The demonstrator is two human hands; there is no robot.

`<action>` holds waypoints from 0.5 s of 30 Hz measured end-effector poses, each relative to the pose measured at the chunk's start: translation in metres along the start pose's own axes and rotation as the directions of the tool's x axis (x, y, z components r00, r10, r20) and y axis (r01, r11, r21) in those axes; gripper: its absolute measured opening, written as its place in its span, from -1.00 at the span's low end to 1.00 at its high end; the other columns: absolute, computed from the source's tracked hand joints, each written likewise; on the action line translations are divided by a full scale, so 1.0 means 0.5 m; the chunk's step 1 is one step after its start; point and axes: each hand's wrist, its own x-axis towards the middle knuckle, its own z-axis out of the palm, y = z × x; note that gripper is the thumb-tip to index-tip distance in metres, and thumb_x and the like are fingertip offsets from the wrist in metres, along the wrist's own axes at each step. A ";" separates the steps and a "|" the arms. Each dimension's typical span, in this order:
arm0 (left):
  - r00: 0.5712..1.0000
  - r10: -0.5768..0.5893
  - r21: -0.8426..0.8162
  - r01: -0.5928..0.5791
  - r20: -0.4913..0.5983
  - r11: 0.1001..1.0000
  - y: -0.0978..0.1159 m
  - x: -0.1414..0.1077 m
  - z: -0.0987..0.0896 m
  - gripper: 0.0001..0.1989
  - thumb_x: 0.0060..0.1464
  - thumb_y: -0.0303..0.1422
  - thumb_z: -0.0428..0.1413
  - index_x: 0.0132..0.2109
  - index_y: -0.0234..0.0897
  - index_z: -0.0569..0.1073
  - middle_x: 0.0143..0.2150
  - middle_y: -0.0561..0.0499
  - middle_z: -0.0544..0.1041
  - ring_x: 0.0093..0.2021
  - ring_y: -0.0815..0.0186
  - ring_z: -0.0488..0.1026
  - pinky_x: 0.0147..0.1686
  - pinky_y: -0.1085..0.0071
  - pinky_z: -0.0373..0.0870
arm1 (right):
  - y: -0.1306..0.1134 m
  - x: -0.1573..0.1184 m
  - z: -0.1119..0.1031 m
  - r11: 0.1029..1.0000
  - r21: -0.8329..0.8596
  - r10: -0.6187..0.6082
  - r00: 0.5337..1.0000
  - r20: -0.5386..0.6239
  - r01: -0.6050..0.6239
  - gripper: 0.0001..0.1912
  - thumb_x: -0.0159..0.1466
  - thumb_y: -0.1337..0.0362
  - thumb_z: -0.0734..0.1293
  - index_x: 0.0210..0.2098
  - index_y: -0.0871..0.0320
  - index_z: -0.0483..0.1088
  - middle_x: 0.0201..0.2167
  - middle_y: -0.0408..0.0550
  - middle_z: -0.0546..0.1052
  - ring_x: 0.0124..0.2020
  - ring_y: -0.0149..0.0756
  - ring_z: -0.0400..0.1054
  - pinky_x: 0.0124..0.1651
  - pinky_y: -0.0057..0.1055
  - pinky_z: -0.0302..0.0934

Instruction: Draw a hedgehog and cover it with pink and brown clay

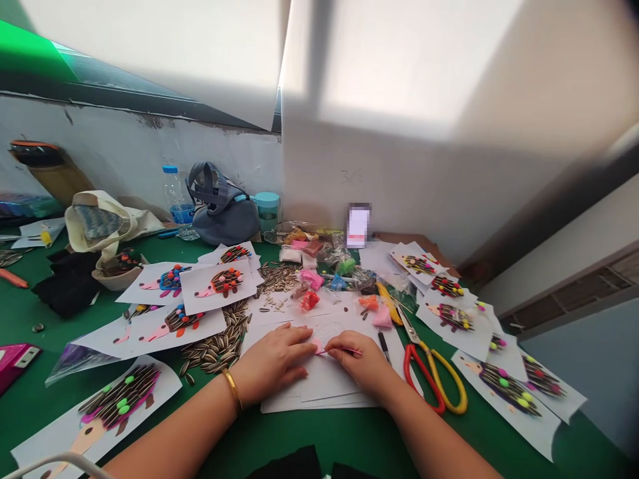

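My left hand point(277, 359) lies flat on a white sheet of paper point(324, 386), fingers stretched out and holding nothing. Its fingertips are beside a small flat piece of pink clay point(317, 344) on a faintly drawn outline. Between the thumb and fingers of my right hand point(360, 364) is a thin pink stick point(349, 349), its tip at the pink clay. Just right of that hand lies a black pen point(384, 346). Scissors point(424, 366) with red and yellow handles rest farther right.
Sunflower seeds point(217, 346) are heaped left of the paper. Bags of coloured clay point(310, 279) lie behind it. Hedgehog pictures made with seeds point(219, 285) spread on both sides of the green table point(239, 432). A water bottle point(176, 196) and grey bag point(219, 213) stand by the wall.
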 end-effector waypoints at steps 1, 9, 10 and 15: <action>1.000 0.000 -0.007 0.000 -0.003 1.000 0.000 0.000 -0.001 -0.49 0.12 -0.32 0.20 0.21 -0.08 0.34 0.28 -0.13 0.34 0.24 0.06 0.32 0.26 -0.04 0.20 | 0.001 0.000 0.001 1.000 0.005 0.003 1.000 0.001 -0.003 -0.82 0.28 0.30 0.31 -0.25 0.00 0.58 -0.28 -0.12 0.58 -0.20 -0.26 0.44 -0.09 -0.33 0.29; 1.000 0.001 -0.015 -0.001 -0.007 1.000 0.002 0.002 -0.003 -0.50 0.11 -0.32 0.20 0.20 -0.10 0.36 0.26 -0.14 0.36 0.23 0.04 0.33 0.25 -0.03 0.21 | 0.012 0.004 0.012 1.000 -0.018 -0.003 0.999 -0.035 0.002 -0.79 0.28 0.30 0.30 -0.22 0.00 0.59 -0.25 -0.10 0.60 -0.18 -0.24 0.46 -0.05 -0.30 0.31; 1.000 -0.001 -0.015 0.001 -0.001 1.000 0.002 0.002 -0.003 -0.50 0.11 -0.32 0.21 0.20 -0.10 0.36 0.27 -0.14 0.36 0.23 0.04 0.32 0.25 -0.03 0.21 | 0.011 0.004 0.011 1.000 -0.018 0.000 0.999 -0.038 -0.001 -0.79 0.28 0.30 0.30 -0.21 0.00 0.59 -0.24 -0.10 0.61 -0.18 -0.24 0.47 -0.05 -0.30 0.31; 1.000 -0.001 -0.032 0.002 0.012 0.999 0.004 0.003 -0.008 -0.51 0.12 -0.33 0.20 0.20 -0.10 0.36 0.26 -0.14 0.36 0.23 0.05 0.32 0.25 -0.02 0.20 | 0.000 -0.001 0.004 1.000 -0.002 0.010 1.000 0.003 -0.010 -0.80 0.28 0.29 0.30 -0.23 0.00 0.59 -0.25 -0.09 0.61 -0.18 -0.24 0.47 -0.09 -0.32 0.32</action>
